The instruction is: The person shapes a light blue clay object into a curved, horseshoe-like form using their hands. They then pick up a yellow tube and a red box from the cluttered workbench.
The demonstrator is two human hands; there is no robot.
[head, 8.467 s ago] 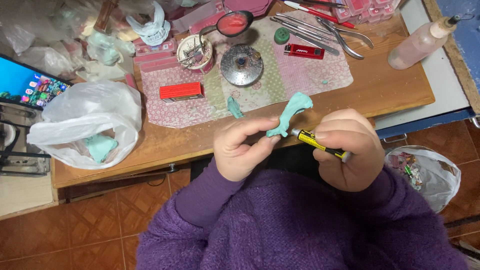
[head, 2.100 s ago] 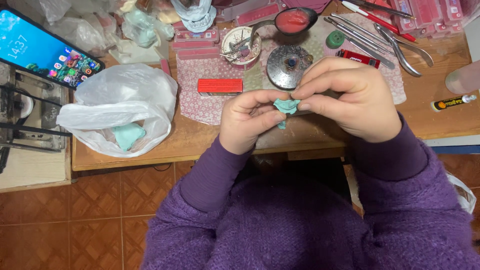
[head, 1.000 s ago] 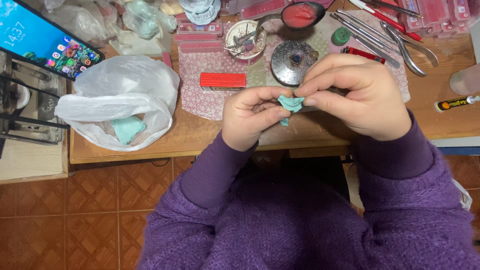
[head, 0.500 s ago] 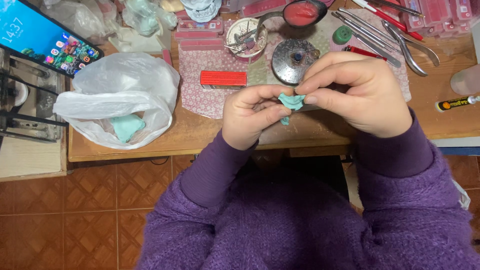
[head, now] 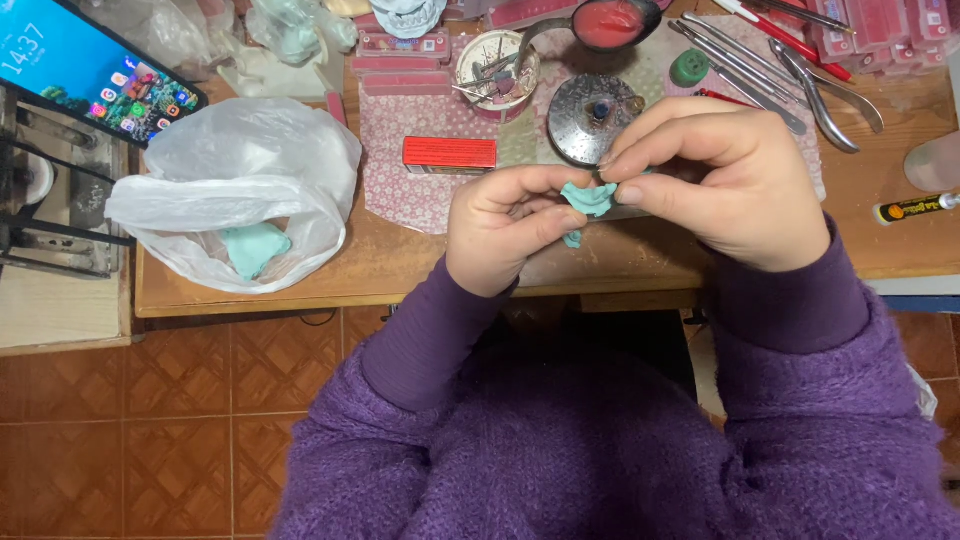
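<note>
Over the table's (head: 400, 275) front edge, left hand (head: 505, 235) and right hand (head: 715, 180) pinch a teal putty piece (head: 588, 198) between fingertips, apparently shaping it; next likely needs careful pressing.

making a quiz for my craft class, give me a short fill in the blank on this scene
1. Both hands pinch a small lump of ____ coloured putty.
2. The white plastic bag lies on the person's ____ side.
3. The small box beyond the left hand is ____.
4. The person's sleeves are ____.

Missing words: teal; left; red; purple
</note>
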